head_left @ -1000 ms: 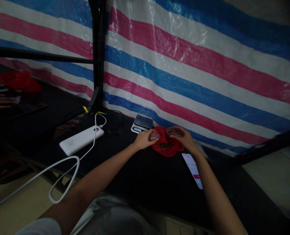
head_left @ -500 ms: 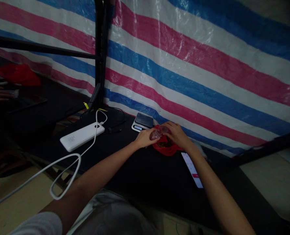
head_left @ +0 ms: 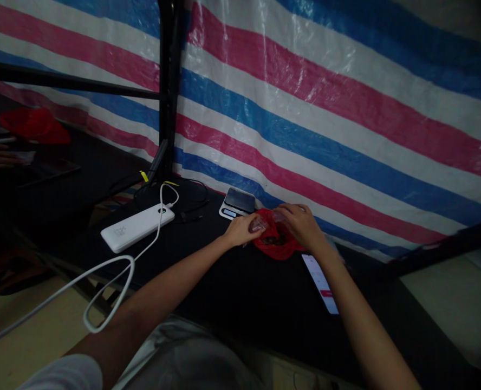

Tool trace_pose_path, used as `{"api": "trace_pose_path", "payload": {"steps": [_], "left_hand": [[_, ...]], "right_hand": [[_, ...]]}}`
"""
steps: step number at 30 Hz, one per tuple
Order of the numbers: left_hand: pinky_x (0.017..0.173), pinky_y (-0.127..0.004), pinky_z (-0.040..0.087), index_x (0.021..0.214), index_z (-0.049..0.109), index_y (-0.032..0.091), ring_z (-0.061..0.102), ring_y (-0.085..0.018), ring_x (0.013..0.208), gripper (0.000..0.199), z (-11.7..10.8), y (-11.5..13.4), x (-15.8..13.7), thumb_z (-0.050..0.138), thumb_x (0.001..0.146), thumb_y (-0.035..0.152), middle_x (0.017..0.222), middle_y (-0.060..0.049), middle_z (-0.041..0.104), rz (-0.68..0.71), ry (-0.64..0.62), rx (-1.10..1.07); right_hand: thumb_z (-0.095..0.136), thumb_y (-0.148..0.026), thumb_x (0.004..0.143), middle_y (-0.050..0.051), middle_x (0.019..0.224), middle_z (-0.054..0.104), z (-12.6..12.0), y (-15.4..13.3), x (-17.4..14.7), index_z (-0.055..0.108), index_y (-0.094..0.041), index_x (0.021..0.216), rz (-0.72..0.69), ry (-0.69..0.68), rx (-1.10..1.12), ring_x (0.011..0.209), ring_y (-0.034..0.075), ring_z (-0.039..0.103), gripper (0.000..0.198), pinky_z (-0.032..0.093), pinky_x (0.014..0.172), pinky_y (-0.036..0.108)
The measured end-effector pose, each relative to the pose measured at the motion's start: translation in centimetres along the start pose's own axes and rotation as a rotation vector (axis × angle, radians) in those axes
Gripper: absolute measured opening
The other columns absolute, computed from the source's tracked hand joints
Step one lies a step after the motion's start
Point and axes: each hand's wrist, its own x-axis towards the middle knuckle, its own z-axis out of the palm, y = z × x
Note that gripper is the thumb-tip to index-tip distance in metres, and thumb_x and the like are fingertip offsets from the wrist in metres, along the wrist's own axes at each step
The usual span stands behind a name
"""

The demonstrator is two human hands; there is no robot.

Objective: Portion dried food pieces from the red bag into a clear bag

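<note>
Starting out left: white power bank [head_left: 138, 228], lying flat on the black table [head_left: 232, 292]. Along to the small scale [head_left: 237, 203], just behind the left hand [head_left: 239, 231], thumb and fingers closed on crinkled clear plastic [head_left: 258, 223]! Looks thin, soft, near weightless, probably slippery; best pinched by an edge. Next, between both hands, the red bag [head_left: 280, 252], spread open on the table, dark pieces [head_left: 273, 239] inside, too dim to name. Likely limp and easily torn; better held by a gathered rim, any weight low in the middle. Then the right hand [head_left: 300, 223], fingers bent over the bag's right side, clear plastic near the tips too; gripping or merely touching, can't tell. Far right, lit phone [head_left: 320, 284], nearer the body.
</note>
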Motion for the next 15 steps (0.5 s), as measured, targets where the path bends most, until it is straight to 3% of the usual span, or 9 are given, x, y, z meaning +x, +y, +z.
{"api": "trace_pose_path", "payload": {"steps": [3, 7, 15], "left_hand": [[0.067, -0.024, 0.041, 0.104, 0.051, 0.020, 0.059, -0.018, 0.075, 0.039, 0.0, -0.1, 0.0, 0.044, 0.079, 0.048, 0.082, -0.003, 0.063, -0.014, 0.012, 0.023], [0.062, -0.023, 0.040, 0.098, 0.053, 0.019, 0.059, -0.017, 0.070, 0.038, 0.0, -0.1, 0.1, 0.039, 0.081, 0.050, 0.077, -0.003, 0.062, -0.004, 0.011, 0.052], [0.064, -0.024, 0.040, 0.099, 0.052, 0.019, 0.059, -0.017, 0.072, 0.041, 0.3, -0.1, 0.1, 0.034, 0.082, 0.051, 0.078, -0.004, 0.062, -0.041, -0.029, 0.088]], "right_hand": [[0.044, -0.014, 0.079, 0.007, 0.111, 0.054, 1.6, 2.3, -2.0, 0.049, -0.021, 0.112, 0.140, -0.025, 0.026, 0.102, 0.022, 0.048, 0.034, 0.029, 0.086, 0.036], [0.046, -0.016, 0.078, 0.008, 0.110, 0.056, 4.2, 4.1, -4.2, 0.050, -0.021, 0.111, 0.230, -0.167, 0.060, 0.102, 0.022, 0.050, 0.033, 0.034, 0.081, 0.036], [0.041, -0.010, 0.079, 0.012, 0.115, 0.054, 7.3, 3.7, -3.8, 0.049, -0.018, 0.113, 0.136, -0.187, -0.038, 0.103, 0.023, 0.050, 0.036, 0.034, 0.084, 0.038]]}}
